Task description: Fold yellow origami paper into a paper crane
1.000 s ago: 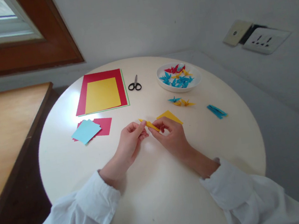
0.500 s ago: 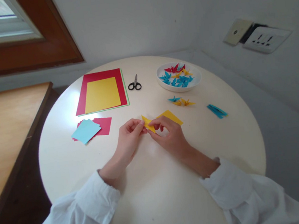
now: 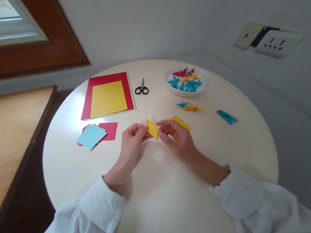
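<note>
Both my hands pinch a small folded yellow paper piece (image 3: 151,128) just above the round cream table (image 3: 167,206). My left hand (image 3: 132,144) grips its left side with thumb and fingers closed. My right hand (image 3: 177,138) holds its right edge in a pinch. The piece stands upright as a pointed diamond shape between the fingertips. A flat yellow paper triangle (image 3: 183,122) lies on the table right behind my right hand.
Red and yellow sheets (image 3: 107,97) are stacked at the back left, with light-blue and red squares (image 3: 95,135) in front. Black scissors (image 3: 141,89) lie at the back. A white plate (image 3: 205,85) holds several folded cranes; three more cranes (image 3: 189,106) and a blue folded piece (image 3: 226,116) lie nearby.
The yellow piece has been turned from lying slanted and narrow to standing upright, broad side showing. Both hands stayed in place, fingers shifting slightly.
</note>
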### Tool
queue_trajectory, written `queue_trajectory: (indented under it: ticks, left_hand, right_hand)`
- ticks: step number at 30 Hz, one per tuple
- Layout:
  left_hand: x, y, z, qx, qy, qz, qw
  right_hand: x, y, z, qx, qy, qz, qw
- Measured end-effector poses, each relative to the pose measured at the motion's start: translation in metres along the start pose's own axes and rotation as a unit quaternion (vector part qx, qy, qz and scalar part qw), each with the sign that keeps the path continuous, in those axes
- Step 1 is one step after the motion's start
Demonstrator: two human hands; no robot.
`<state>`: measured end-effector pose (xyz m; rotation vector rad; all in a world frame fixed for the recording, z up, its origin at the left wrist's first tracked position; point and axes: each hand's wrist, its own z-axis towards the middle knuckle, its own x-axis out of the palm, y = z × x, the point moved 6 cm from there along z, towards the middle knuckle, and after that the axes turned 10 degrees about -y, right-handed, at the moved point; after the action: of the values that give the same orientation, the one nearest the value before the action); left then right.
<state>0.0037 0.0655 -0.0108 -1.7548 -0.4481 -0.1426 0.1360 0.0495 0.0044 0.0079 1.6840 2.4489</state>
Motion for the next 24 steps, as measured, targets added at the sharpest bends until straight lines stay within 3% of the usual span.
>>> queue_trajectory:
  ticks: [8,24]
  left_hand:
    - [0.001,0.003,-0.001,-0.01,0.02,-0.01,1.0]
    - [0.003,0.007,0.0,-0.034,0.047,-0.031,0.998]
  right_hand:
    - [-0.002,-0.01,0.003,0.077,-0.022,0.049,0.996]
    - [-0.001,-0.01,0.002,0.084,-0.009,0.052,0.995]
